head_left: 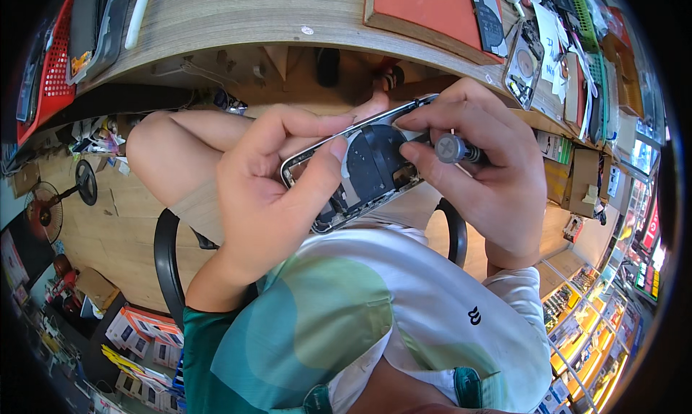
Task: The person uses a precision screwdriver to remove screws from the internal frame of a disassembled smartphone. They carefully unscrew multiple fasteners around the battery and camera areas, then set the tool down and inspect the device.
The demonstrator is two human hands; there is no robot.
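My left hand (pixel 263 187) grips the left end of an opened phone (pixel 367 172) above my lap, fingers round its frame and thumb over the inside. The phone is tilted, its right end higher, showing black inner parts, a dark band and small metal pieces along the edge. My right hand (pixel 497 169) holds a dark screwdriver with a grey ribbed cap (pixel 450 149) in its curled fingers, while its thumb and index tips rest at the phone's right part. The screwdriver's tip is hard to make out.
A wooden desk (pixel 238 17) runs ahead, bearing a red pad (pixel 418 10), a phone part (pixel 525 60), papers and a red basket (pixel 54 89). A chair armrest (pixel 167 270) is beside me; a fan (pixel 47 212) stands left, boxes (pixel 144 331) lower left, a lit display case (pixel 584 320) right.
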